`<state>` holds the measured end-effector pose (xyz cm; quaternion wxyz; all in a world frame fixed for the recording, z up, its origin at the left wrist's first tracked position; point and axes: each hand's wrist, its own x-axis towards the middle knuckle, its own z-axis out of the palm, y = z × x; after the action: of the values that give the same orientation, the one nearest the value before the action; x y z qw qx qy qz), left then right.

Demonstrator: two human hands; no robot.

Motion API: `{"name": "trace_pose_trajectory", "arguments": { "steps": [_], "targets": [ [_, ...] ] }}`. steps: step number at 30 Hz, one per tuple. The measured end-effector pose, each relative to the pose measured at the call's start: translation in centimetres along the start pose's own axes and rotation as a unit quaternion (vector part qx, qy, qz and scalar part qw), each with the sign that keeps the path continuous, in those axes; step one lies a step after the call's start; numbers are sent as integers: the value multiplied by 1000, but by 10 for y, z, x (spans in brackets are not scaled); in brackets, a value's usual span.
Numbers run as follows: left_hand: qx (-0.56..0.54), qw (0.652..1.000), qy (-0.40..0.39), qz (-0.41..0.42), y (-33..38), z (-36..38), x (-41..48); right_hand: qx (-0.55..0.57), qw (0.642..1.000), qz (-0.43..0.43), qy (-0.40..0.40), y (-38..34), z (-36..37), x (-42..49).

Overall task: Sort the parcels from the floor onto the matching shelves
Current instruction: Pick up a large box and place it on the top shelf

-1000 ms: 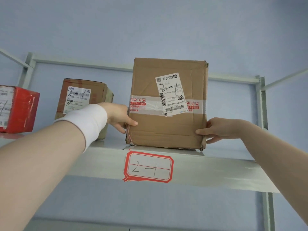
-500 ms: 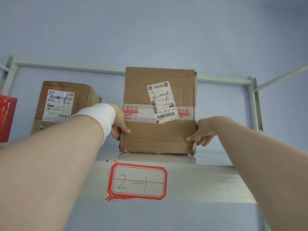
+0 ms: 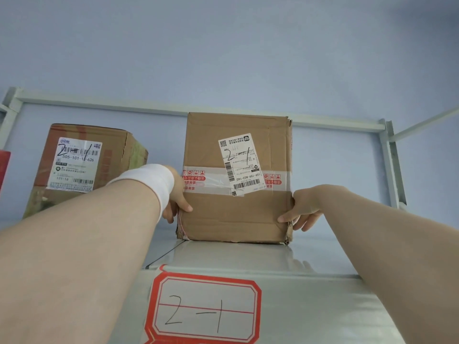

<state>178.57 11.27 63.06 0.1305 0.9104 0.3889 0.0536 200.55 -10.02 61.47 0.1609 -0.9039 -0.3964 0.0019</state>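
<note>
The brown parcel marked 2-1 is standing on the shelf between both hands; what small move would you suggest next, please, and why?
Probably let go with both hands. The brown parcel stands flat on the shelf, well back from its front edge, and its handwritten 2-1 matches the shelf tag. The left hand and right hand only steady its sides.

Grey shelf [image 3: 310, 259] carries two cardboard parcels [image 3: 236, 214] [image 3: 82, 165].

Two bare forearms reach in from the lower corners, with no sleeves in view on either. The left hand [image 3: 177, 198] has a plain white band [image 3: 151, 181] wrapped snugly around its wrist, smooth and unmarked, like a sweatband or bandage. The right hand [image 3: 301, 209] and its wrist carry no band, watch or ring.
</note>
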Motion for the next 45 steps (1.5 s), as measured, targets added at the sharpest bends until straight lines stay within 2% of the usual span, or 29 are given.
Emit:
{"name": "trace_pose_trajectory", "arguments": {
  "steps": [4, 7, 10, 14, 19, 24, 32, 36, 41, 45],
  "targets": [
    [-2, 1000, -12, -8, -2, -1, 2, 1, 1000, 1, -6, 0, -1, 1],
    [34, 999, -13, -29, -1, -2, -2, 8, 1000, 7, 4, -5, 3, -8],
    [121, 991, -17, -62, 7, -2, -16, -7, 1000, 21, 3, -11, 3, -21],
    [238, 967, -1, -89, 18, -1, -43, -101, 993, 48, 28, -12, 0, -38],
    [169, 984, 11, -61, 13, 7, -77, -141, 988, 39, 43, -9, 4, -73],
    [179, 981, 68, -37, 24, 24, -137, -166, 984, 13, 59, -1, 1, -112],
    [166, 970, 176, 0, 19, 66, -217, -141, 984, -95, 54, -1, 28, -178],
    [135, 963, 231, 24, 15, 70, -265, -149, 969, -170, 96, -18, 35, -218],
    [124, 959, 255, 22, -1, 80, -320, -84, 957, -243, 133, -46, 48, -270],
    [92, 961, 258, 31, -24, 99, -362, 12, 941, -306, 143, -66, 85, -303]
  ]
}}
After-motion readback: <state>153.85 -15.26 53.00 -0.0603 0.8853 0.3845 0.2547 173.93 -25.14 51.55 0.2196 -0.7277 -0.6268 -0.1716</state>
